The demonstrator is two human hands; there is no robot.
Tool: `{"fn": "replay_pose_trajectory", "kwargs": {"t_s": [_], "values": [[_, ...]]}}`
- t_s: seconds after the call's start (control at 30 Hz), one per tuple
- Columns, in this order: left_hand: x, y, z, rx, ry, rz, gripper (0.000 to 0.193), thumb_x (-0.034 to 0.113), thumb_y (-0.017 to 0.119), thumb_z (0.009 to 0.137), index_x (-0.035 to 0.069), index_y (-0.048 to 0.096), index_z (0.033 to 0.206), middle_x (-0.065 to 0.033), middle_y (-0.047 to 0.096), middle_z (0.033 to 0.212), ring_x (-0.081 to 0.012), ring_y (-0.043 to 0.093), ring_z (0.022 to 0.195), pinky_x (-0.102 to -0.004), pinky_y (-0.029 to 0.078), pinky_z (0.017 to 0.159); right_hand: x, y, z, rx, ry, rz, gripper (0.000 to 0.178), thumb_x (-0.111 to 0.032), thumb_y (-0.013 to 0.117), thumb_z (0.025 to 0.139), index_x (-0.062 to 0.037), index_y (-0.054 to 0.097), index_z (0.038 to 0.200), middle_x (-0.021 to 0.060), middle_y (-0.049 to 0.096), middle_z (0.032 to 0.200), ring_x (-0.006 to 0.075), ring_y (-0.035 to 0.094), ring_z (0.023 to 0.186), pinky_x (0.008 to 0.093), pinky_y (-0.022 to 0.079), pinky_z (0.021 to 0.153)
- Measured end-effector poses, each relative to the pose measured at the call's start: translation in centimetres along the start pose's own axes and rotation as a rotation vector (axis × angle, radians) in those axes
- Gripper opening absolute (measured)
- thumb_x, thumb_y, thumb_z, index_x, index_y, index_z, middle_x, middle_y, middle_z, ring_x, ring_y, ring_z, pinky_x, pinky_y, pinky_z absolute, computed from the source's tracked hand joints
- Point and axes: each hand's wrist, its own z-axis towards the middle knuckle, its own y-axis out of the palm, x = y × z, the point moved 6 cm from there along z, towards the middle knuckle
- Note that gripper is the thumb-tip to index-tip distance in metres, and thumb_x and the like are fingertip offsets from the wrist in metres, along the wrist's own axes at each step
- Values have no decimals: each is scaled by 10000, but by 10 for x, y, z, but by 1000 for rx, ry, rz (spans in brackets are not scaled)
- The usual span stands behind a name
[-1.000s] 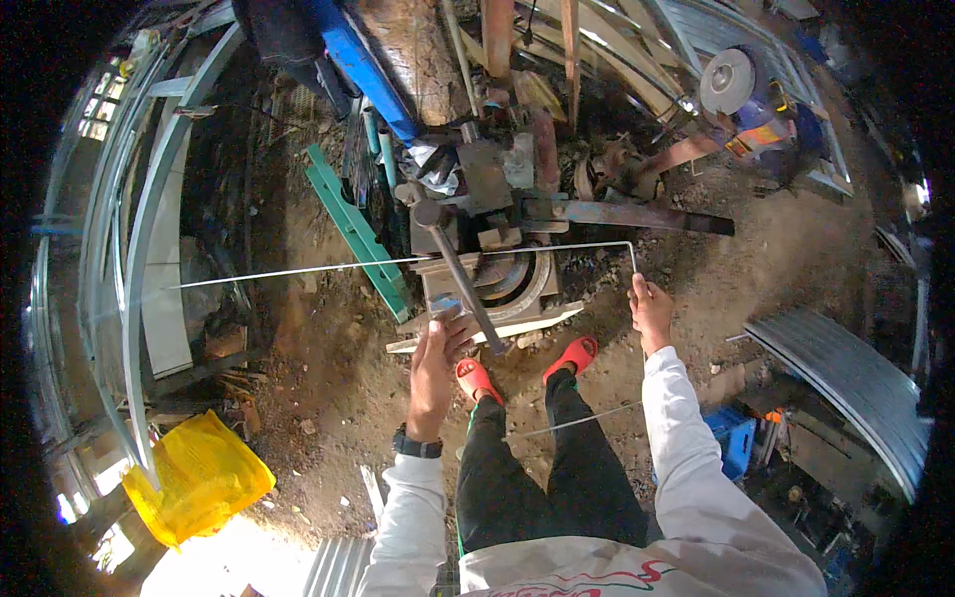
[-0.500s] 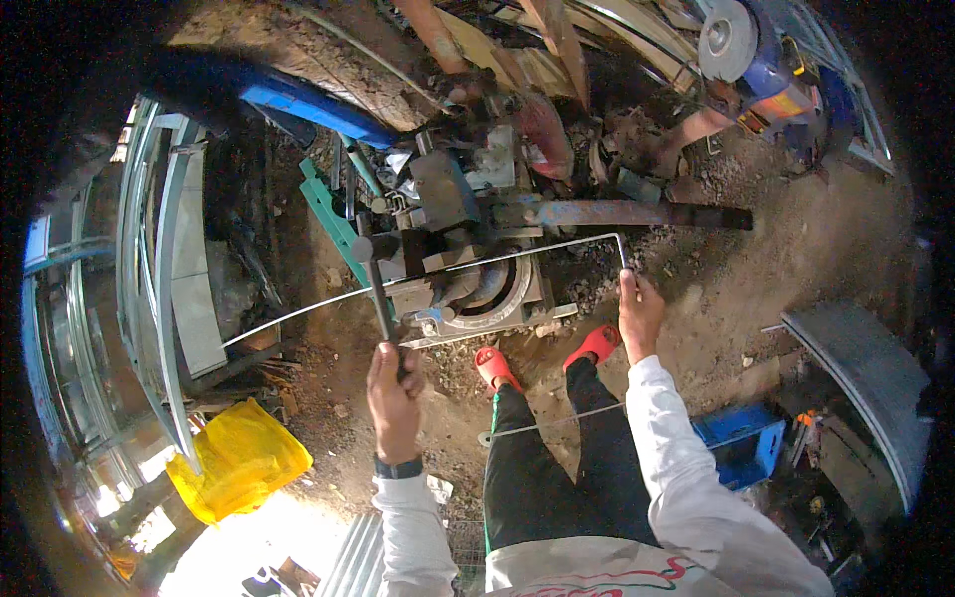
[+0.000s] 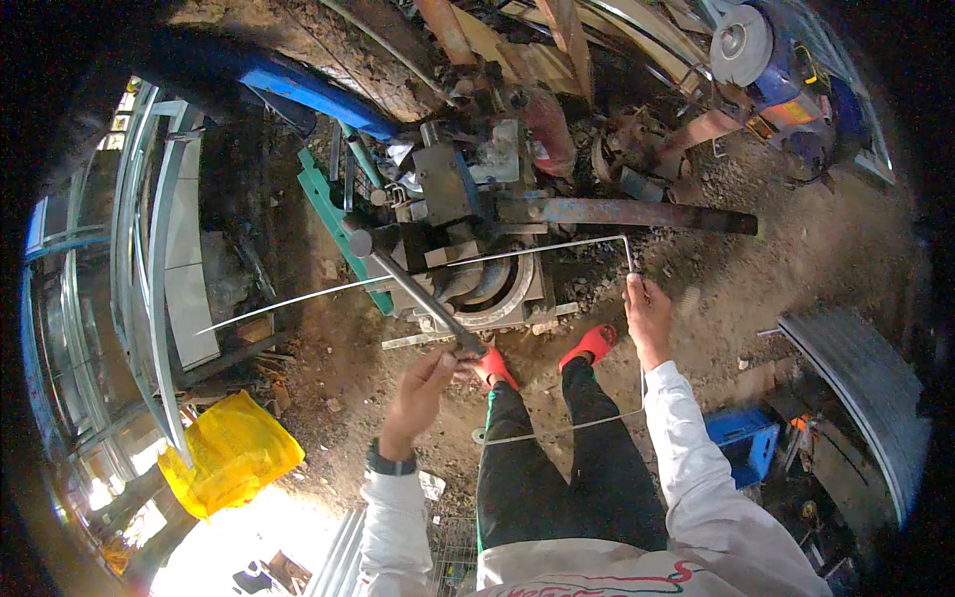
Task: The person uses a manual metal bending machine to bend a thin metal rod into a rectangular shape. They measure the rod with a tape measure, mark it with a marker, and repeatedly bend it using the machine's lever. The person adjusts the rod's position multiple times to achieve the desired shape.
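Observation:
A bench vise (image 3: 443, 189) on a metal base stands in front of me, with its sliding handle (image 3: 423, 298) slanting down to the right. At the handle's lower end my left hand (image 3: 413, 403) has its fingers curled, a little blurred. A thin metal rod (image 3: 542, 246) runs through the vise's jaws, its free left part reaching out past the handle. To the right the rod turns sharply toward me, and there my right hand (image 3: 649, 318) is closed around it. Below that hand the rod continues along my sleeve and bends left across my legs.
A bench grinder (image 3: 771, 70) stands far right. A blue crate (image 3: 741, 443) and grey corrugated sheet (image 3: 856, 398) lie to the right. On the left are metal frames (image 3: 164, 229) and a yellow sack (image 3: 234, 453). A rusty bar (image 3: 647, 213) sticks out behind the rod.
The vise handle has swung, its lower end moving right toward my feet with my left hand following. My right hand, still on the rod, has shifted slightly.

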Motion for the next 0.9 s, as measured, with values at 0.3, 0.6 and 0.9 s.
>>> {"fn": "replay_pose_trajectory", "kwargs": {"t_s": [0.3, 0.6, 0.9], "values": [[-51, -209, 92, 447, 747, 1044, 275, 251, 669, 911, -15, 674, 979, -173, 640, 908, -385, 594, 836, -439, 483, 749, 12, 5, -33, 94, 70, 171, 346, -397, 635, 964, -82, 615, 824, -54, 530, 677, 14, 438, 590, 191, 338, 503], [-81, -235, 121, 346, 542, 523, 265, 270, 705, 887, 9, 665, 917, -145, 605, 815, -297, 574, 749, -375, 460, 681, -16, 0, -38, 195, 224, -3, 428, -513, 676, 896, -128, 557, 752, -61, 460, 584, 33, 329, 399, 213, 242, 352], [-67, -235, 127, 47, 356, 612, 291, 259, 707, 885, -19, 621, 887, -161, 582, 767, -264, 538, 695, -362, 444, 681, -84, -1, -42, 201, 59, -423, 413, -486, 635, 936, -99, 609, 794, -49, 451, 556, 42, 408, 467, 229, 292, 416]]}}
